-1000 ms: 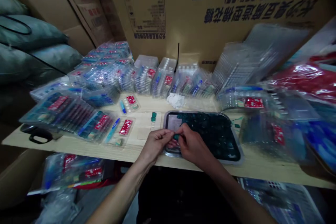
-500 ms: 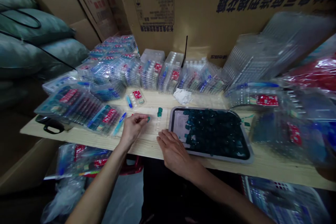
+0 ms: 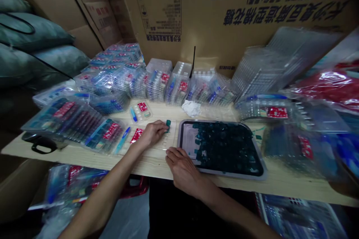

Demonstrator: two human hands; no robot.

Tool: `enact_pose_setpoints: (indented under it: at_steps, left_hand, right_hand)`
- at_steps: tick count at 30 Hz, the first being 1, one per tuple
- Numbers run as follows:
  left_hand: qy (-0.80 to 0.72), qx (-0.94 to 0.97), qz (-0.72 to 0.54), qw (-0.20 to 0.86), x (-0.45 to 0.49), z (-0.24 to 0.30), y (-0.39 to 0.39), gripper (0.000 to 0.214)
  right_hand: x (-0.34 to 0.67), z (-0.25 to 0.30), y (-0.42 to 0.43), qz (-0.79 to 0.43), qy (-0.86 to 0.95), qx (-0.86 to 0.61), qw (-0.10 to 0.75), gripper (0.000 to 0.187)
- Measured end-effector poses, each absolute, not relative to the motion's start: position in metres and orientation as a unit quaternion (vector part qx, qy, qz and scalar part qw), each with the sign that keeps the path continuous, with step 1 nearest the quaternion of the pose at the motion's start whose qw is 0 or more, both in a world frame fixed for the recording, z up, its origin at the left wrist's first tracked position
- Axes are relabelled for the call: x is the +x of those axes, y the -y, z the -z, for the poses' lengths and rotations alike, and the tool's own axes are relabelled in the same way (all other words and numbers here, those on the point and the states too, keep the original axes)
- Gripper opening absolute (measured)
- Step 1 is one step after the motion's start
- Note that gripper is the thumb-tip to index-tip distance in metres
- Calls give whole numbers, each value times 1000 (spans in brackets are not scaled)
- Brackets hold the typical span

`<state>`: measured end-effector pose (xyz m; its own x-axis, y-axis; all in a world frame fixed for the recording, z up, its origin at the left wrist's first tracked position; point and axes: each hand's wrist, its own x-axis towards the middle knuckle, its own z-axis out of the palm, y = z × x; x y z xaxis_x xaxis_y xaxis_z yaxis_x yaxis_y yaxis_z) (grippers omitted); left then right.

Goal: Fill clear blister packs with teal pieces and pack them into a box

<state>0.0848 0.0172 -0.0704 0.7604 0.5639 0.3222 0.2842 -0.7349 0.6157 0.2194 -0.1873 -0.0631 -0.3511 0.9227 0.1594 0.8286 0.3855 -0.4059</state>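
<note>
My left hand (image 3: 153, 133) is closed in a pinch over a clear plastic tray (image 3: 171, 140), its fingertips at a small dark green block. Another green block (image 3: 168, 123) sits in the tray's column of slots, right by those fingertips. My right hand (image 3: 181, 168) lies with fingers stretched out at the near edge of the clear tray, touching it and holding nothing visible. To its right, a grey tray (image 3: 187, 138) carries a heap of wet-looking dark green blocks (image 3: 224, 147). Left of my left hand is a red printed card (image 3: 137, 135) in the clear packaging.
A blue pen-like tool (image 3: 122, 140) lies on the left. Stacks of filled clear packs (image 3: 157, 86) line the back, with a small filled pack (image 3: 140, 111) before them. White crumpled tissue (image 3: 191, 108) lies behind the grey tray. More packs (image 3: 294, 145) stand right; a large carton (image 3: 202, 33) rises behind.
My left hand has moved right with its small green block, from the tray's left part to the slot column. My right hand stays at the near edge. The view has shifted slightly.
</note>
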Motion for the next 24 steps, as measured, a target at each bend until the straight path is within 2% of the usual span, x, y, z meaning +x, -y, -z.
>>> enact_pose_setpoints:
  at_steps: [14,18,22,24]
  left_hand:
    - [-241,921,-230,204,76,76,5,25]
    - [-293,904,-243,197,80,67,18,28]
    - [-332,865,-315,205,115,53,55,29]
    - [-320,873,-282,236,144,49,75,27]
  right_hand:
    - [222,65,183,-119,815,-528,207,41]
    - [227,61,183,-113,816,-524,218,30]
    - [244,57,195,-77,784,-544,288,20]
    - [258,53,205,-34,738,-583,338,17]
